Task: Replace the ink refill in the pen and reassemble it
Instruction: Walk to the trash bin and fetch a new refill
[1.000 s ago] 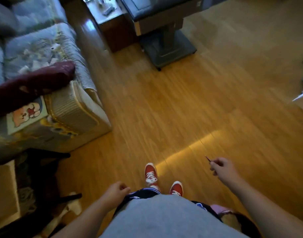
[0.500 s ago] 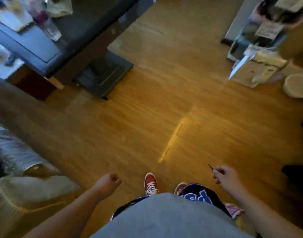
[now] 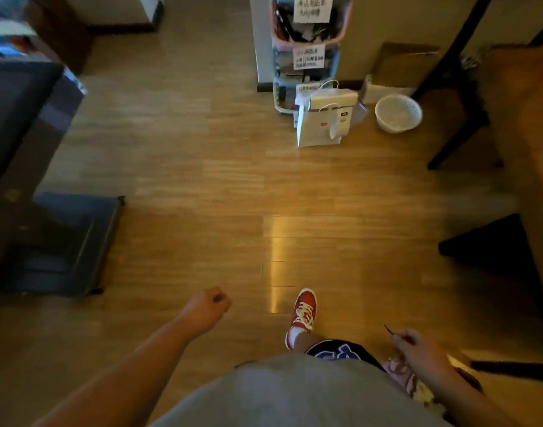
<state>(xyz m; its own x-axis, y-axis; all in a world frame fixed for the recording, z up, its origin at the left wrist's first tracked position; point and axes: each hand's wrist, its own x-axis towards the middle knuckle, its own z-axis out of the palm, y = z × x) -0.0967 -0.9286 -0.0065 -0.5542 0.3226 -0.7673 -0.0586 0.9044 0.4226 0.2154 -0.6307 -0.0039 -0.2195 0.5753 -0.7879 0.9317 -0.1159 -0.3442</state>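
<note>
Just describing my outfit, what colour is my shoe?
Red shoe with white laces, in the head view.

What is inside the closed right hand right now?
A thin dark rod, possibly the refill, sticks out of the right hand toward the floor ahead. Only its tip shows; the fingers cover the rest, so I cannot tell whether anything else is held.
</note>
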